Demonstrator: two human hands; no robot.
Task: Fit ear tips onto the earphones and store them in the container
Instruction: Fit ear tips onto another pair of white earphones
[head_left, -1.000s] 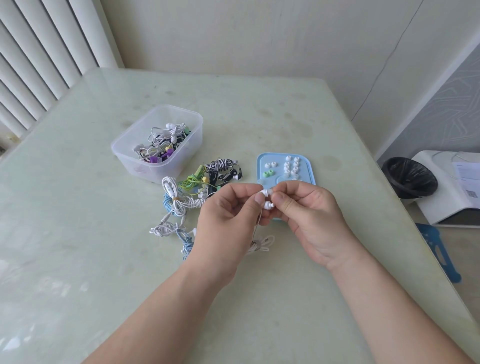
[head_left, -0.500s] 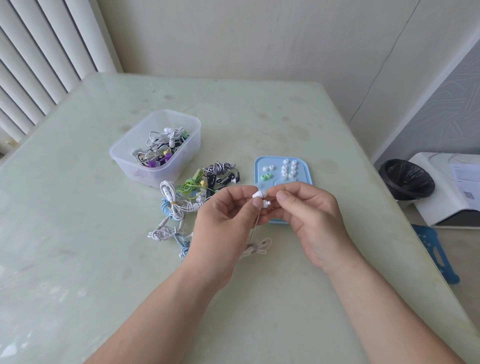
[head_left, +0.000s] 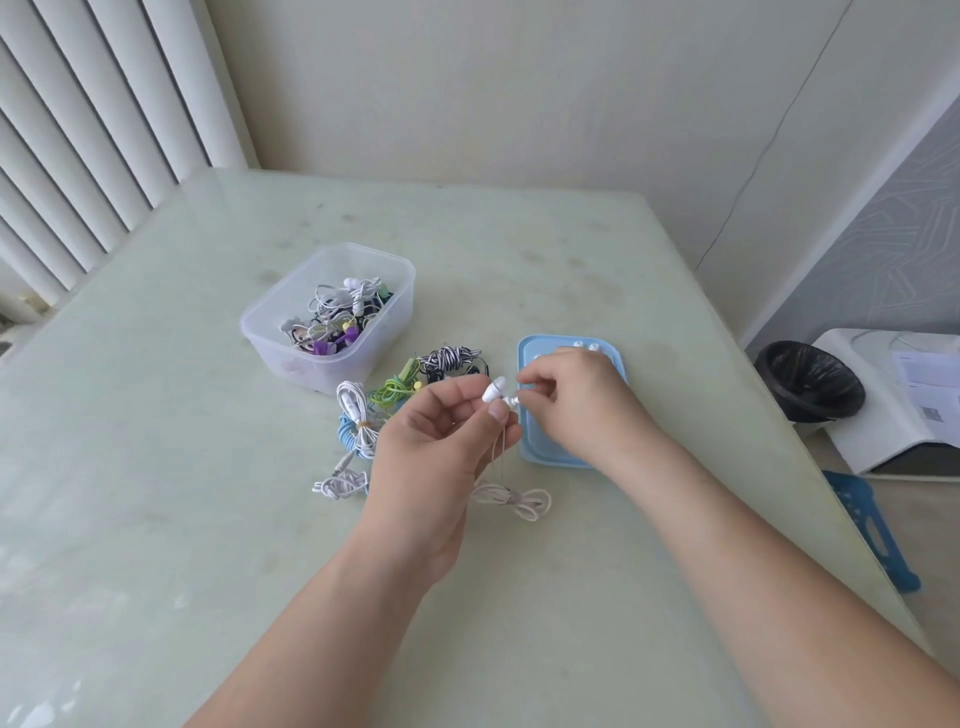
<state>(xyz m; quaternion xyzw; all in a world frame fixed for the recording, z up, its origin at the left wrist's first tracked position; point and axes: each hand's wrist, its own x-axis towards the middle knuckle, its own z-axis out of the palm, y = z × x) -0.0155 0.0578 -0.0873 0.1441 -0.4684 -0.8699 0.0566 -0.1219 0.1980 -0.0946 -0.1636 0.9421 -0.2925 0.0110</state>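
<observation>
The looped white cable bundle (head_left: 511, 499) lies nearest on the pale green glass table (head_left: 156, 467), with thin leads running up to the left hand (head_left: 441, 441), which pinches the white earbuds (head_left: 493, 389). The right hand (head_left: 576, 400) has let go of them since half a second ago and sits curled over the light-blue plastic tray (head_left: 545, 452), just beside the buds; can't tell if it's pinching anything. White ear tips (head_left: 584, 345) peek out behind it. Further back and to the left are the pile of bundled earphones (head_left: 395, 395) and the clear plastic container (head_left: 270, 332). The white machine (head_left: 893, 395) has a QR code, but the print's unreadable.

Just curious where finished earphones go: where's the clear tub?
In the head view, the clear tub sits on the table left of centre, beyond the left hand, with loose earphone bundles before it and the blue tray to its right.
</observation>
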